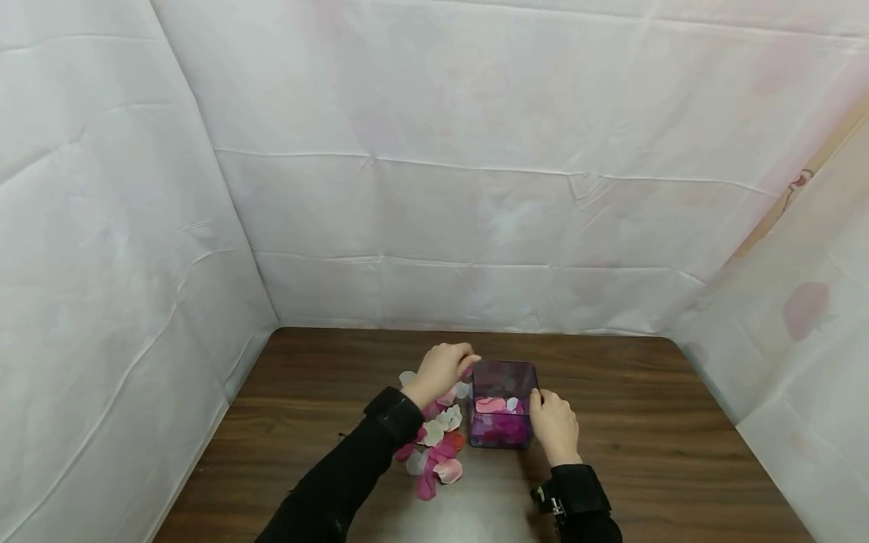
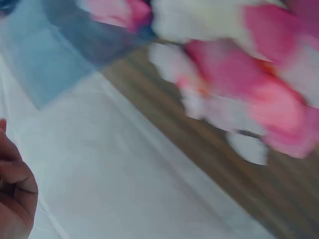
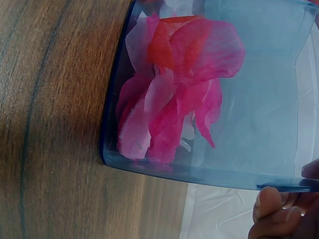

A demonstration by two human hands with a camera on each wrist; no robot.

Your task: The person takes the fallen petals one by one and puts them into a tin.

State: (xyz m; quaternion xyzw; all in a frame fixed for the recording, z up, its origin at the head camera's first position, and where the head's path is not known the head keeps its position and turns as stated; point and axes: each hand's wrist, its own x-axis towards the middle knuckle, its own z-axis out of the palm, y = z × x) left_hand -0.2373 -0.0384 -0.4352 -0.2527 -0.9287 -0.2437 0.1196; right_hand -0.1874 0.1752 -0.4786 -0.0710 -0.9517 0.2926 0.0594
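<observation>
A see-through purple-blue plastic box (image 1: 502, 434) stands upright on the table, with pink, white and orange-red artificial petals (image 3: 184, 89) lying in its bottom. My right hand (image 1: 555, 428) grips the box's right rim, thumb and fingers on either side of the wall. Just off the left rim is my left hand (image 1: 441, 371), its fingers curled downward with a bit of pink petal (image 1: 467, 372) at the fingertips. In the left wrist view only part of that hand shows at the left edge. Beneath my left forearm spreads a loose pile of petals (image 1: 441, 445).
The brown wood-grain table (image 1: 645, 437) extends on both sides of the box. White cloth (image 1: 468, 226) hangs behind it and along the left and right sides.
</observation>
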